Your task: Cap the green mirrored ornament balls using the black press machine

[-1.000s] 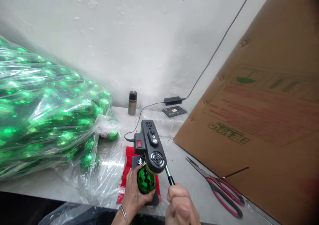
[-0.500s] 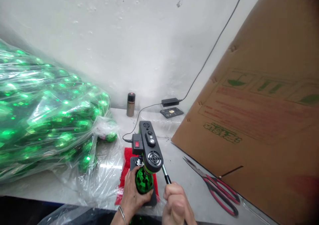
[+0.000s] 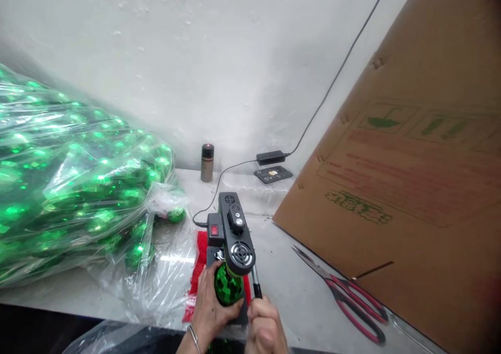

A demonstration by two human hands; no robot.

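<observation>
A shiny green mirrored ball (image 3: 228, 286) sits in my left hand (image 3: 211, 304), whose fingers and thumb wrap its near side. The ball's top lies under the front end of a black drill-press-like machine (image 3: 236, 234) with a red switch (image 3: 214, 230). My right hand (image 3: 265, 320) is closed around the black-gripped lever (image 3: 257, 289) on the machine's right side. Below the ball, the machine's base is partly hidden; a red cloth (image 3: 191, 296) lies under it. Where the ball meets the machine is hidden from above.
A clear plastic bag of green balls (image 3: 78, 181) fills the left. Red-handled scissors (image 3: 352, 302) lie at right beside a large cardboard box (image 3: 422, 187). Behind stand a small brown bottle (image 3: 207, 163), a black power adapter (image 3: 271, 157) and a dark phone-like slab (image 3: 273, 174).
My right hand has moved slightly left and down with the lever, which now points more steeply downward. My left hand still holds the ball in nearly the same place.
</observation>
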